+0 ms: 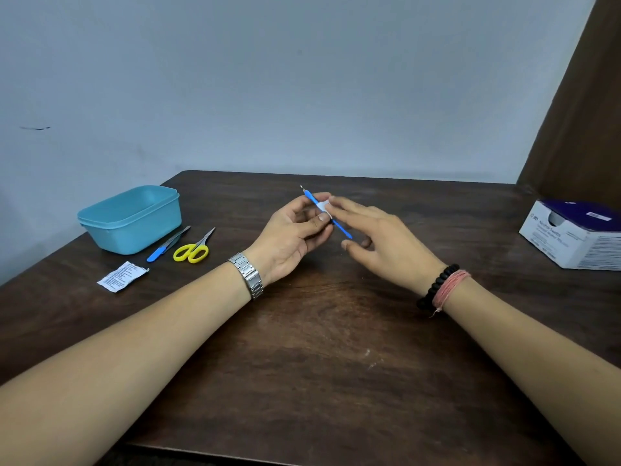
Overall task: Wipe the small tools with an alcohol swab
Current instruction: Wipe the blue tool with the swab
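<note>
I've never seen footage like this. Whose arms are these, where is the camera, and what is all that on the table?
No machine here: a person wears a camera on the head, looking down at their own arms. The left hand holds a thin blue tool, while the right hand pinches a white swab around it. On the wooden table lie yellow scissors, a blue-handled tool, a torn wrapper, a blue tub and, far right, a box of swabs.
</note>
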`<state>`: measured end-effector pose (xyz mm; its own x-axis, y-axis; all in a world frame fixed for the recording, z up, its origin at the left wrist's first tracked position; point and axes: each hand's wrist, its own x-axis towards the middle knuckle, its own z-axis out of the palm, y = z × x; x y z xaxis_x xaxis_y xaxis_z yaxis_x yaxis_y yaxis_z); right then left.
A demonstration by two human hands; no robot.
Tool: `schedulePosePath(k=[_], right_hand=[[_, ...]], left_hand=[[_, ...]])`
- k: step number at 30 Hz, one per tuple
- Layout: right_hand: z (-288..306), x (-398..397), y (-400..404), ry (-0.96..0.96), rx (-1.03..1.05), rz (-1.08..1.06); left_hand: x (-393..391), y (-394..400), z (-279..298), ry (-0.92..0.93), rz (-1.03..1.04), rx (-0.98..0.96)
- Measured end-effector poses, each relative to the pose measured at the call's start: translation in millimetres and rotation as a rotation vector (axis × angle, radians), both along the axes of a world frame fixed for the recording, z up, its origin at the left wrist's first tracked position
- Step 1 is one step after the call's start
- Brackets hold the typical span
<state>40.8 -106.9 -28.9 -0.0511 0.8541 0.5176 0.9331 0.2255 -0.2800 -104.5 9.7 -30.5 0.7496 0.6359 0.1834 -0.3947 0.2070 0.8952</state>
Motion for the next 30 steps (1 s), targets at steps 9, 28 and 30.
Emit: schedulePosePath(k=[9,28,30], right_hand=[[1.6,0.9,-4.1,0.048,0.022,0.063],[2.4,7.7,-3.8,0.054,-0.023,0.056],[1.1,6.6,-4.2,0.056,-0.032,0.062]], left_hand=[[-2.5,3.1,3.4,-0.022,0.068,-0.031],[-6.6,11.8,7.7,-0.005,0.144,-0.051],[-7.1,10.9,6.4,0.009,0.140,-0.048]])
